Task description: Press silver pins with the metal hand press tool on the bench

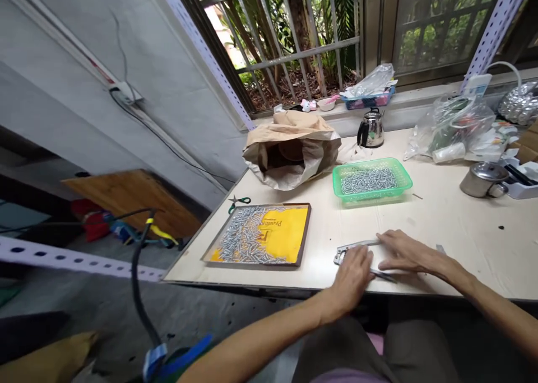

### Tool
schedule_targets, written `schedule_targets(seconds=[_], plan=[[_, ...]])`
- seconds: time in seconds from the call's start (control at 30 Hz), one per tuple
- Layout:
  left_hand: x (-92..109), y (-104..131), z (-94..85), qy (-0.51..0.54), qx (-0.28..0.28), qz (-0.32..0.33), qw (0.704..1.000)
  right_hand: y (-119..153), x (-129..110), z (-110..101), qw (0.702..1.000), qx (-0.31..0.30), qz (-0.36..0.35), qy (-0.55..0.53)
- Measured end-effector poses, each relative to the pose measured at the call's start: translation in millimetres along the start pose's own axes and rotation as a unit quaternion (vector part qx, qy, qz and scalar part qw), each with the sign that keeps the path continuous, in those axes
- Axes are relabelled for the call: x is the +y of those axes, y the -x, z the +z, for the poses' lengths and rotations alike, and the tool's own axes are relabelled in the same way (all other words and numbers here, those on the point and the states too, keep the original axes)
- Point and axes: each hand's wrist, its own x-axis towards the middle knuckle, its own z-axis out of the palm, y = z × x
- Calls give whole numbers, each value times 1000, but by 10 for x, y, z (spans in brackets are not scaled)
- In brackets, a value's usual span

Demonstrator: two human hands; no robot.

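Note:
A metal hand tool (341, 253) with two long handles lies on the pale table near its front edge. Over its middle, my left hand (353, 268) has its fingers curled round the tool. To the right, my right hand (401, 251) has its fingers spread, the fingertips by the end of the upper handle. Left of the hands, a shallow tray (306, 237) with a yellow printed sheet holds many small metal pins. More of these pins lie in a green basket (370, 195) beyond my hands.
Green-handled scissors (239, 201) lie behind the tray. An open brown paper bag (290, 148) and a metal kettle (372, 129) stand towards the window. At the right are a steel cup (483, 180) and plastic bags (451, 125). The table's front edge (252, 286) runs below the tray.

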Motion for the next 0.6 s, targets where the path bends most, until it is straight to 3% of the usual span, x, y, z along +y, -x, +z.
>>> schedule_targets(seconds=[0.17,0.37,0.47,0.53,0.6], plan=[[230,192,221,51,38,31,997,-240,-41,-44,997,15,38,62],[309,161,150,105,51,3,993,-533,-253,-46,990,35,49,125],[283,156,122,149,24,4,989,-579,-497,-28,994,-7,-60,89],[260,151,116,167,-6,-1,986,-611,-685,-6,983,-58,-159,72],[235,127,104,163,-20,8,986,-660,-825,13,969,-95,-208,98]])
